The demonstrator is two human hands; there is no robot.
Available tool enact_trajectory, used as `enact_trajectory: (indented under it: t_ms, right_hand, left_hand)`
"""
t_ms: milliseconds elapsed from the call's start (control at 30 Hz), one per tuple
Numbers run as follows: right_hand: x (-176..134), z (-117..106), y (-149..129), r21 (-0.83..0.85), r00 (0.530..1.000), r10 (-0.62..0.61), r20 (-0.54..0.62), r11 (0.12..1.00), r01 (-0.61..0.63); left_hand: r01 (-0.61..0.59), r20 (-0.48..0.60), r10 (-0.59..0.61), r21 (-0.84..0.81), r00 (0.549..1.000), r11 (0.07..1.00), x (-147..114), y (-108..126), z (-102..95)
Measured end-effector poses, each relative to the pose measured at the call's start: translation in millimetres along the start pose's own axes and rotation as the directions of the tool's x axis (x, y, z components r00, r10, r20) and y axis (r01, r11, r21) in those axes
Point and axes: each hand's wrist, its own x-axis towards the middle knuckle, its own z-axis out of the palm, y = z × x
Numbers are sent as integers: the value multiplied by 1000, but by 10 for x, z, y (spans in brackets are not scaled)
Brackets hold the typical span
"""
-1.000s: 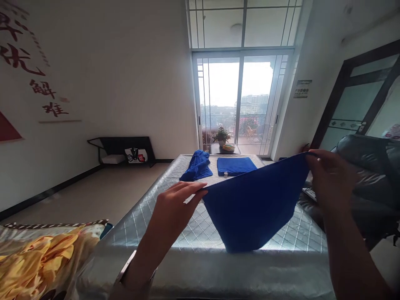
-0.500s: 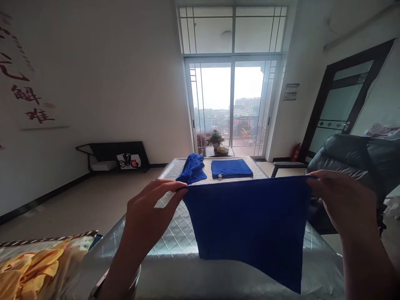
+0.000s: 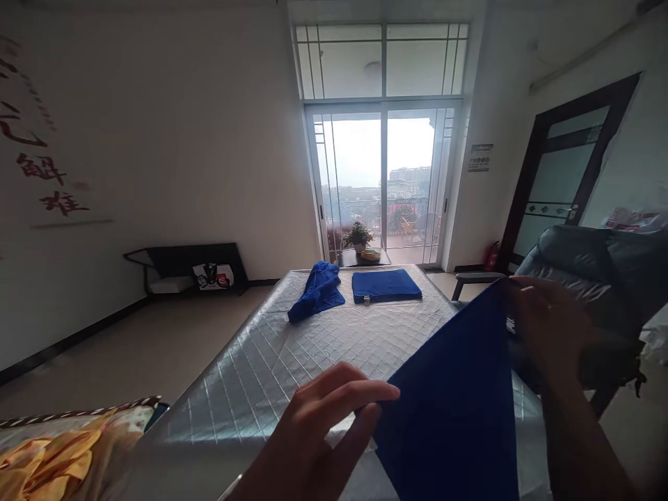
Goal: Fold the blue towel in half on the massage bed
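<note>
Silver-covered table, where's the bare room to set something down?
The silver table is bare between the left hand and the far end, where the crumpled blue cloth and folded blue cloth crowd it. The held blue cloth hides the near right.

A plain deep-blue cloth (image 3: 454, 403) hangs aslant in the air, its upper edge sloping rightward to a raised corner.

Matt blue cloth (image 3: 454, 410), glossy quilted silver cover (image 3: 250, 390)
</note>
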Motion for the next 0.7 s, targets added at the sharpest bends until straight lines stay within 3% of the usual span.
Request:
enact_trajectory:
  t_ms: [100,200,267,333,400,467,533,567,633,700]
  right_hand:
    - [-62,568,69,31,978,-44,204,999,38]
    - [-348,1244,96,-19,891,-90,445,994,109]
    - [-665,1644,106,-39,789,-99,606,987,154]
    - [-1031,1907,120,-2,622,-110,776,984,177]
    - [-1375,1971,144,69,445,-152,883,978,198]
    - [-1654,1811,195,152,342,-226,912,961,229]
    - [-1868,1436,301,235,314,-305,899,941,243]
    - [-1962,1182,383,262,325,-325,888,939,221]
    - [-2153,586,597,177,381,-204,902,979,105]
    - [-2376,-39,846,-73,542,104,834,994,-79]
  left_hand:
    - [155,25,-153,-68,988,986,-141,-267,91]
    - [340,-45,-343,-57,938,939,-406,-626,160]
    - [455,-107,-456,-36,883,890,-643,-919,219]
    - [560,-143,-556,-17,819,829,-918,-1224,285]
    - [647,-156,-639,-3,753,763,-1203,-1497,342]
    - [702,-163,-692,8,704,712,-1456,-1698,373]
    - [721,-160,-711,7,685,693,-1641,-1815,384]
    - [721,-158,-712,3,684,693,-1703,-1846,385]
    - [714,-154,-707,-9,691,700,-1776,-1865,389]
    - [702,-149,-697,-22,702,712,-1804,-1857,392]
